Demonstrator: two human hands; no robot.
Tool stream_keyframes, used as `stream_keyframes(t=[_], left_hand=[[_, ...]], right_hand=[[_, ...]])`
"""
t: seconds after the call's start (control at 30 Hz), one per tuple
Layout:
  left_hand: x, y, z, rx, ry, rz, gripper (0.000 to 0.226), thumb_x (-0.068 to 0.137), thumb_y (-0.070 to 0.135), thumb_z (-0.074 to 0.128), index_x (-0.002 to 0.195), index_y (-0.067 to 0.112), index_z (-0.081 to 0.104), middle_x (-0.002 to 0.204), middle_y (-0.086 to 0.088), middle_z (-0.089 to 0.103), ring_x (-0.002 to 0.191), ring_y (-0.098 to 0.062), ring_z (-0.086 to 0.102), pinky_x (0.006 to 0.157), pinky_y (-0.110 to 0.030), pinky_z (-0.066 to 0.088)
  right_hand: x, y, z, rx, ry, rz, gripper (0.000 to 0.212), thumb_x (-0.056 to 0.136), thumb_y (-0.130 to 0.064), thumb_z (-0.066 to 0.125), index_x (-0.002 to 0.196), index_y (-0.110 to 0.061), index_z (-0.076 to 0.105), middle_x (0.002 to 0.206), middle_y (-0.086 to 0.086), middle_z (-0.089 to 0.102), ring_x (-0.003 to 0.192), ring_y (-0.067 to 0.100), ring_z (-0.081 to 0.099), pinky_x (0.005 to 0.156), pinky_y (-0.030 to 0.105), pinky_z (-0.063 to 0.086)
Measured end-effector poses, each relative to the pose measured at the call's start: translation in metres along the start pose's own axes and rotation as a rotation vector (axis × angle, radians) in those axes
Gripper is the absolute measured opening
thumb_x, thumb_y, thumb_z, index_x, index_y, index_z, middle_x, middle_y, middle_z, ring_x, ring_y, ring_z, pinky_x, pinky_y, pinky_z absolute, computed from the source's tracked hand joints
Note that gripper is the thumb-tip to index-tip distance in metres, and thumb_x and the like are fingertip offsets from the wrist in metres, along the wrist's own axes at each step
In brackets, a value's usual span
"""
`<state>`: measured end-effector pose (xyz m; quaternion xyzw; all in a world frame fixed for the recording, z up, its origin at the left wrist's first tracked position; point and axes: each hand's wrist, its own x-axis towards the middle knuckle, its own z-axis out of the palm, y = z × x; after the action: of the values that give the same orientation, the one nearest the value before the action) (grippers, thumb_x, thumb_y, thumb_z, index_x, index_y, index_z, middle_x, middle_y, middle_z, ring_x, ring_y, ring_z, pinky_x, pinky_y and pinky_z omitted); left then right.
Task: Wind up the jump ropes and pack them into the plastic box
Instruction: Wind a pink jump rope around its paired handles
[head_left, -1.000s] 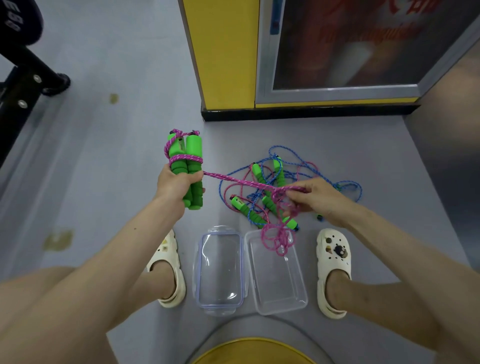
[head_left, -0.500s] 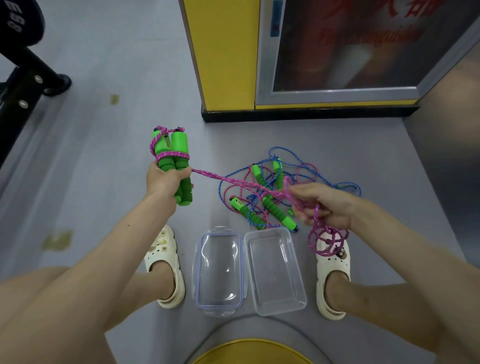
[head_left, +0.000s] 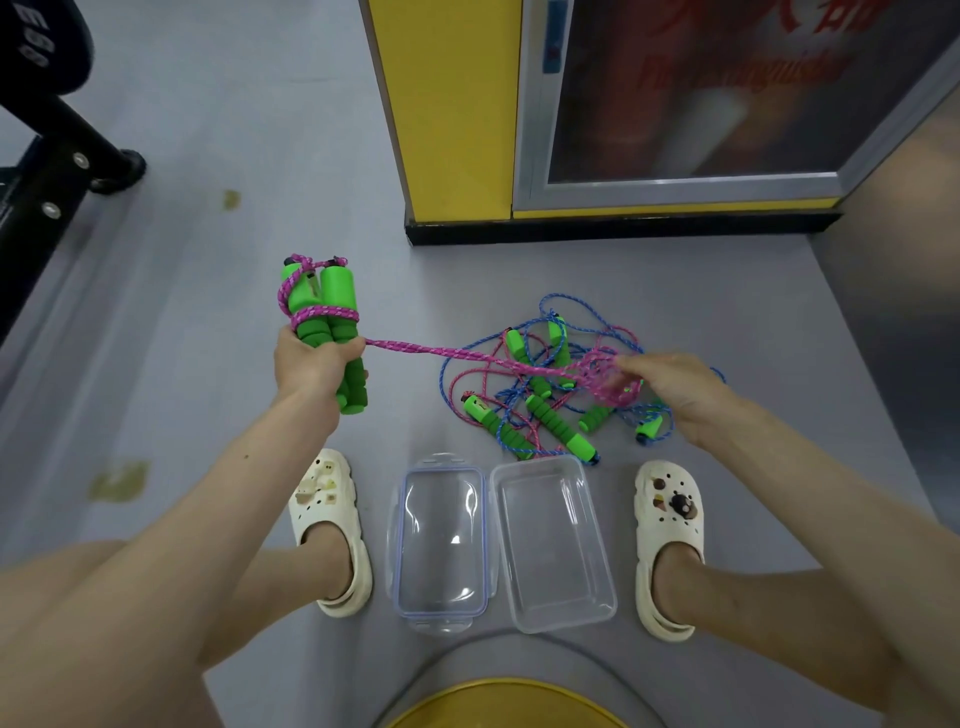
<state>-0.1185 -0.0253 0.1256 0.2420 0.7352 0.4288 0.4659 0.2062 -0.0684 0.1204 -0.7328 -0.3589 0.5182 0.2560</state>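
Head view: the pink jump rope (head_left: 431, 351) is held off the floor (head_left: 208, 312), stretched almost level between the two hands. The left hand (head_left: 311, 366) grips its pair of green foam handles (head_left: 332, 312) side by side and upright, fingers curled round their lower half. Several turns of the pink cord are wound round the handles just above the fist. The right hand (head_left: 675, 389) holds the loose end of the same cord, bunched in loops at its fingertips; motion blur hides the exact finger position. Directly beneath the right hand, a tangled pile of ropes (head_left: 540, 400), with blue and pink cords and green handles, lies on the floor. The clear plastic box (head_left: 553, 551) stands open on the floor just on the near side of the pile, with nothing inside. Its clear lid (head_left: 441, 540) lies flat, touching the box's left side. A cream clog flanks each: left shoe (head_left: 330, 530), right shoe (head_left: 670, 540). A yellow pillar (head_left: 447, 104) rises at the far edge of the floor.
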Motion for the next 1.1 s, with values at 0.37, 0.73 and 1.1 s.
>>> stream_keyframes(t=[0.37,0.73,1.1], left_hand=[[-0.012,0.006,0.013,0.001,-0.170,-0.004,0.036,0.083,0.001,0.068,0.112,0.014,0.051,0.088,-0.006,0.062,0.067,-0.025,0.065,0.057,-0.033,0.054],[-0.077,-0.013,0.073,0.070,-0.760,-0.102,0.035,0.079,-0.003,0.069,0.108,0.014,0.060,0.092,-0.012,0.069,0.078,-0.029,0.066,0.066,-0.036,0.059],[-0.076,-0.012,0.067,0.245,-0.704,0.091,0.046,0.076,-0.003,0.073,0.115,0.014,0.054,0.096,-0.012,0.067,0.080,-0.028,0.066,0.070,-0.038,0.059]], right_hand=[[0.019,0.011,-0.003,0.049,0.315,0.067,0.023,0.087,-0.018,0.065,0.104,-0.003,0.068,0.089,0.008,0.063,0.087,0.028,0.063,0.080,0.034,0.048],[-0.014,-0.022,0.064,0.160,-0.245,-0.098,0.024,0.094,-0.001,0.046,0.110,-0.002,0.064,0.098,0.010,0.069,0.090,0.021,0.065,0.088,0.030,0.051],[-0.016,-0.031,0.055,0.000,-0.324,-0.120,0.016,0.091,-0.001,0.052,0.079,0.000,0.064,0.056,0.007,0.055,0.033,0.004,0.036,0.035,0.015,0.028]])
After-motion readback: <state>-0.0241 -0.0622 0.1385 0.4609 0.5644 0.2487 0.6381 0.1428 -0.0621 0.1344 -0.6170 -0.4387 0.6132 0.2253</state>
